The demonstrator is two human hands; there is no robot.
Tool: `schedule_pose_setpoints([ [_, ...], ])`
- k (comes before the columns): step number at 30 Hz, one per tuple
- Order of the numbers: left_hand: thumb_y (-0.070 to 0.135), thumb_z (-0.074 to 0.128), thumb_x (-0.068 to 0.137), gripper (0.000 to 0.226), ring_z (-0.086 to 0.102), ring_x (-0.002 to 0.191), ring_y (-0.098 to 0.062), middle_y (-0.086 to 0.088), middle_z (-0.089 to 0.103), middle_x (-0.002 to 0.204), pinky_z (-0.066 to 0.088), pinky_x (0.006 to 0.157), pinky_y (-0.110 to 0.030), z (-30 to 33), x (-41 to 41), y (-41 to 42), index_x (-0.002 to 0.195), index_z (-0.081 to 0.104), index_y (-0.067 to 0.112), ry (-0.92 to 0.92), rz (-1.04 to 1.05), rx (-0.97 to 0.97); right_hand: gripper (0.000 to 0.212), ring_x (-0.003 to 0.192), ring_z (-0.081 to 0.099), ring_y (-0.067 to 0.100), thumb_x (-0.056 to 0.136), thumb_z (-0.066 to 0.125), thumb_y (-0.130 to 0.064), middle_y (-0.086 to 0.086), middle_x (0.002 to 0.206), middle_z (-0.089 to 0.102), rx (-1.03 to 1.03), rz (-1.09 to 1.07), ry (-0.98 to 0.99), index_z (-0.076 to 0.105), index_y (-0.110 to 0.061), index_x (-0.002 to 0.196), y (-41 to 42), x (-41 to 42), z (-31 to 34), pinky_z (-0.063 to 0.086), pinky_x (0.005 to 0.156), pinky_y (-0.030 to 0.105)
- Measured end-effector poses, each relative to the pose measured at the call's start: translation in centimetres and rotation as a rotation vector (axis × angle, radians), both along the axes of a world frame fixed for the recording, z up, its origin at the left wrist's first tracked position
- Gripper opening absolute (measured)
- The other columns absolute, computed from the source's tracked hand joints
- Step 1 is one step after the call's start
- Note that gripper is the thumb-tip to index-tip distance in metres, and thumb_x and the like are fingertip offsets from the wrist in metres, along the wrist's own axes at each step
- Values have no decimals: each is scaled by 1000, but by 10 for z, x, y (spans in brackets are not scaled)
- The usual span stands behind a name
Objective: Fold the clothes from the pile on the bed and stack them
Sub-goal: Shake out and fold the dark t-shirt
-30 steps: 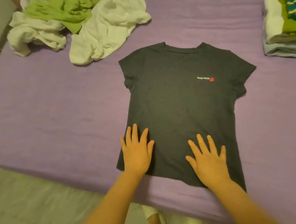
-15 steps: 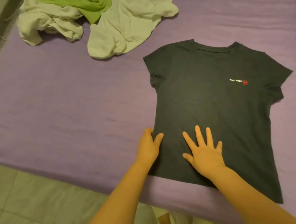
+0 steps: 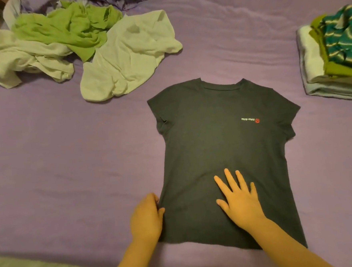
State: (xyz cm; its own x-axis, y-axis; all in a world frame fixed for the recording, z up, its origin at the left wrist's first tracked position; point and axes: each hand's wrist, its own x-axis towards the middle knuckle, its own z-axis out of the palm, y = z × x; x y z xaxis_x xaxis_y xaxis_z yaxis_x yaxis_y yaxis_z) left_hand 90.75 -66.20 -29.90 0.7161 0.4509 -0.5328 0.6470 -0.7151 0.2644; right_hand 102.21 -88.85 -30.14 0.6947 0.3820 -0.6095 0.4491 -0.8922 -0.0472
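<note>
T-shirt (image 3: 224, 150) lies flat between crumpled pile (image 3: 82, 52) and folded stack (image 3: 336, 55).

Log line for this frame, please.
phase: first fold | left hand: gripping dark T-shirt side edge | right hand: flat on shirt

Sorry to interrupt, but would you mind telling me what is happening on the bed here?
A person is folding laundry on a purple bed. A dark T-shirt lies spread flat, front up. The right hand presses flat on its lower part, while the left hand grips its left side edge near the hem, apparently about to start a fold. An unfolded pile of green and pale clothes waits at the far left, and a folded stack sits at the right.
</note>
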Motion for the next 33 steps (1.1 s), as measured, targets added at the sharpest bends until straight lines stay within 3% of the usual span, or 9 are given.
schedule_pose_setpoints([
  [4, 23, 70, 79, 49, 53, 115, -38, -15, 54, 130, 47, 92, -46, 9, 53, -31, 125, 58, 12, -250, -275, 115, 55, 146, 6, 23, 99, 32, -47, 3, 160, 6, 138, -24, -96, 20, -30, 149, -13, 49, 7, 14, 116, 40],
  [6, 30, 58, 90, 54, 28, 139, -36, -13, 31, 152, 25, 112, -51, 6, 98, -54, 141, 43, 19, -272, -465, 128, 57, 147, -3, 25, 99, 29, -48, 5, 160, -2, 128, -1, -153, 9, -31, 151, -17, 88, 1, 8, 117, 43],
  [8, 38, 37, 99, 54, -1, 147, -30, -6, 6, 160, 1, 117, -50, -4, 147, -78, 150, 21, 27, -224, -535, 106, 62, 145, -12, 28, 98, 23, -53, 6, 159, -10, 81, 40, -201, -8, -34, 148, -24, 129, -10, 2, 116, 49],
  [12, 56, 13, 96, 61, -18, 144, -30, -3, -11, 159, -9, 114, -57, -38, 209, -113, 150, -1, 33, -149, -483, 193, 62, 146, -11, 28, 88, -2, -67, 0, 157, -13, 29, 132, -260, -18, -39, 141, -62, 191, -34, -4, 113, 56],
  [17, 66, 17, 93, 70, 2, 146, -36, -8, 8, 159, 4, 113, -62, -55, 215, -120, 151, 13, 28, -186, -437, 297, 64, 138, 33, 31, 95, 8, -56, 11, 149, 36, 96, 169, -282, 37, -25, 143, -98, 238, -30, 24, 106, 65],
  [19, 68, 19, 91, 73, 6, 145, -37, -10, 12, 158, 6, 113, -62, -50, 231, -133, 151, 18, 25, -206, -455, 275, 68, 135, 37, 36, 97, 3, -53, 14, 144, 44, 134, 148, -269, 47, -21, 138, -102, 252, -26, 30, 104, 64],
  [23, 68, 10, 91, 72, -18, 144, -34, -8, -9, 160, -7, 111, -64, -45, 291, -178, 151, -2, 29, -194, -652, 214, 79, 145, 9, 34, 81, -21, -66, 10, 158, 12, 109, 53, -246, 7, -32, 147, -128, 283, -29, 11, 114, 55],
  [27, 77, 17, 85, 90, -33, 137, -32, -8, -21, 157, -17, 107, -66, -50, 336, -198, 149, -14, 24, -188, -950, 178, 59, 146, 6, 33, 92, 19, -59, 10, 159, 7, 184, -29, -235, 12, -38, 147, -146, 302, -36, 14, 113, 51],
  [33, 94, 27, 62, 123, -24, 142, -34, -12, -25, 155, -13, 106, -69, -44, 375, -194, 146, -23, 19, -84, -999, 232, 81, 125, 43, 34, 86, 67, -30, 16, 139, 44, 519, -596, -98, 19, -12, 149, -145, 306, -29, 37, 100, 43],
])
